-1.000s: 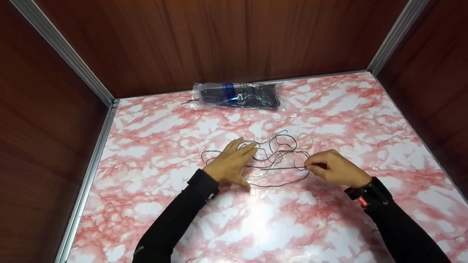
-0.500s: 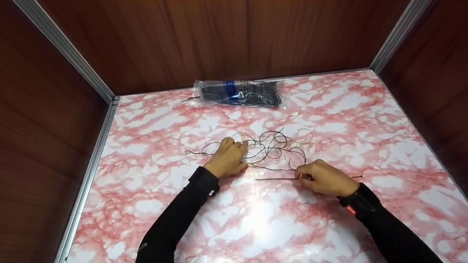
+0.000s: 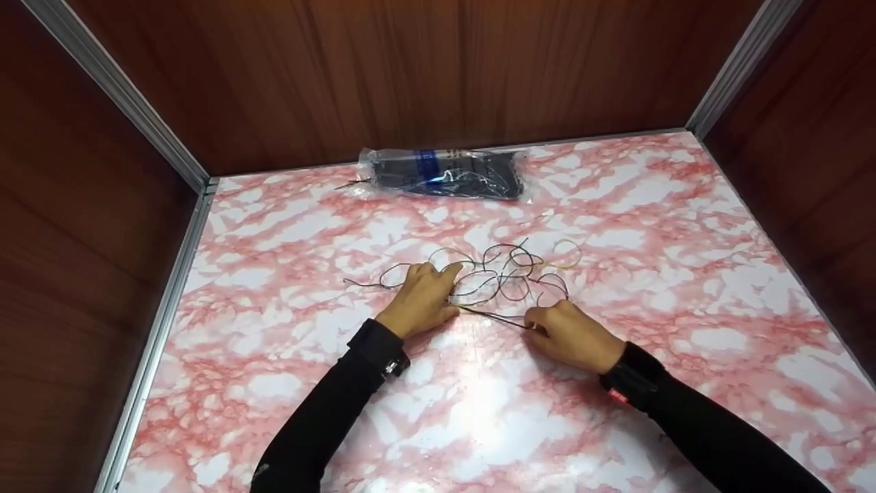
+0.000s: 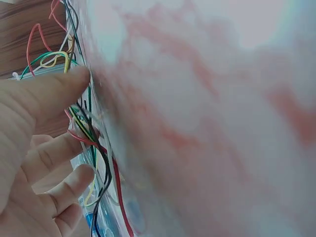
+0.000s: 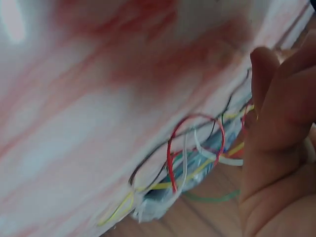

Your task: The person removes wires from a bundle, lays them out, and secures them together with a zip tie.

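Thin electrical wires in red, green, yellow, white and black lie in loose loops mid-table. My left hand holds the bundle at its left part; in the left wrist view, thumb and curled fingers stand on either side of the wires. To the right, my right hand pinches a dark, thin cable tie, which slants toward the left thumb beside a strand of wire. Whether the tie touches the bundle is hidden by the left hand. The right wrist view shows curled fingers, but the tie does not show there.
A clear plastic bag full of black cable ties lies at the back edge, one tie poking out on its left. Brown wood-pattern panels enclose the marbled table at the back and both sides.
The left hand went from spread over the wires to gripping them. The right hand drew the straight cable tie nearer the front, then moved left with it toward the left hand.
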`<state>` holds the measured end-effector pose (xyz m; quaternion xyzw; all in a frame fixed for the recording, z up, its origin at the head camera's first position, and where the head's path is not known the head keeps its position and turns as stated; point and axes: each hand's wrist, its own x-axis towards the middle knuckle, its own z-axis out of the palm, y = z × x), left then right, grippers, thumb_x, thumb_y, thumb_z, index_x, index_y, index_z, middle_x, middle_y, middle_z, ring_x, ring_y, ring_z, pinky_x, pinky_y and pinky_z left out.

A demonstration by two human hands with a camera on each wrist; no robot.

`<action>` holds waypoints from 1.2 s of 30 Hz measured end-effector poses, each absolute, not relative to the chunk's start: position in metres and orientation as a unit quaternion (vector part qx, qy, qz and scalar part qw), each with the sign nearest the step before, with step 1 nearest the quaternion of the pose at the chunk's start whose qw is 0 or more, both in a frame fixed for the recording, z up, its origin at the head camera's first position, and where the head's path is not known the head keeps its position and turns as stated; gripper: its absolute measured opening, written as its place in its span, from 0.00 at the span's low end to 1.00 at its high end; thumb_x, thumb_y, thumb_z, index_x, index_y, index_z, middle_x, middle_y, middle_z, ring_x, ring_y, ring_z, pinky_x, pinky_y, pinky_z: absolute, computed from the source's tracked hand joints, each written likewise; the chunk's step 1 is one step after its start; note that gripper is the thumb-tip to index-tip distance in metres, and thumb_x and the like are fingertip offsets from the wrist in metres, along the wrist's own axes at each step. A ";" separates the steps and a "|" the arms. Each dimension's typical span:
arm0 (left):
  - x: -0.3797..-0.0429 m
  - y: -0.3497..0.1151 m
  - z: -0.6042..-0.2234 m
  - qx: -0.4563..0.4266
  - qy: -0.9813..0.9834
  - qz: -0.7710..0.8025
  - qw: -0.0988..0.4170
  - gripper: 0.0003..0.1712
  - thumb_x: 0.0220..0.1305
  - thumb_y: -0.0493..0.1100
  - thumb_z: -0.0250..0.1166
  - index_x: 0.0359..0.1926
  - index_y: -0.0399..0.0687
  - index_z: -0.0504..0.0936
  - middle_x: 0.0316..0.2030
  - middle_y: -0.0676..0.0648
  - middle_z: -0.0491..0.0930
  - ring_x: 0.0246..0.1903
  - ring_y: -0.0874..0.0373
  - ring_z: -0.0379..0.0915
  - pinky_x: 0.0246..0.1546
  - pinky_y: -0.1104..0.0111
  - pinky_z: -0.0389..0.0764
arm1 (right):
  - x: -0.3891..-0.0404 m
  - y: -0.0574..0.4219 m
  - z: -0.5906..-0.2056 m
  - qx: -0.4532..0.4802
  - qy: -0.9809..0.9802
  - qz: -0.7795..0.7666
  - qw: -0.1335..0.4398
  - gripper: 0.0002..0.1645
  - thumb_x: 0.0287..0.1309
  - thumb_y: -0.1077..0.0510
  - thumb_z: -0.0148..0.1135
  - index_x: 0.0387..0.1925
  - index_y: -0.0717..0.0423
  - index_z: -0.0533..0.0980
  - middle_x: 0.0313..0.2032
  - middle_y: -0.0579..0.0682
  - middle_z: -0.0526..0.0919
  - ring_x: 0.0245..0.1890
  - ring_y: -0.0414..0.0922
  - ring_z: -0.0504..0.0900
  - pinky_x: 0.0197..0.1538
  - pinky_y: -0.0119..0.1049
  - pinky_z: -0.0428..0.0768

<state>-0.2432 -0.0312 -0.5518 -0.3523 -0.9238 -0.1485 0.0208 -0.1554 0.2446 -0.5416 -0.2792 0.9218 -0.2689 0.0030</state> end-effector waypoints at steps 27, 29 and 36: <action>-0.275 -0.020 -0.544 -0.336 -0.930 -0.152 0.009 0.10 0.65 0.42 0.60 0.28 0.51 0.84 0.32 0.47 0.87 0.36 0.50 0.84 0.34 0.53 0.79 | -0.157 0.209 -0.548 -0.244 0.940 -0.229 -0.068 0.14 0.52 0.68 0.65 0.18 0.54 0.72 0.14 0.42 0.74 0.17 0.36 0.76 0.21 0.28 0.72; -0.277 -0.018 -0.546 -0.336 -0.930 -0.150 0.001 0.08 0.64 0.42 0.62 0.29 0.53 0.85 0.34 0.47 0.87 0.38 0.50 0.84 0.36 0.52 0.79 | -0.158 0.204 -0.549 -0.248 0.940 -0.222 -0.072 0.14 0.53 0.68 0.64 0.18 0.54 0.72 0.13 0.41 0.73 0.16 0.37 0.76 0.21 0.28 0.73; -0.279 -0.018 -0.548 -0.351 -0.929 -0.118 0.027 0.07 0.60 0.39 0.63 0.28 0.53 0.86 0.29 0.47 0.83 0.33 0.51 0.80 0.32 0.54 0.77 | -0.161 0.195 -0.548 -0.241 0.942 -0.224 -0.070 0.14 0.55 0.68 0.62 0.18 0.54 0.72 0.13 0.42 0.73 0.16 0.39 0.77 0.20 0.28 0.73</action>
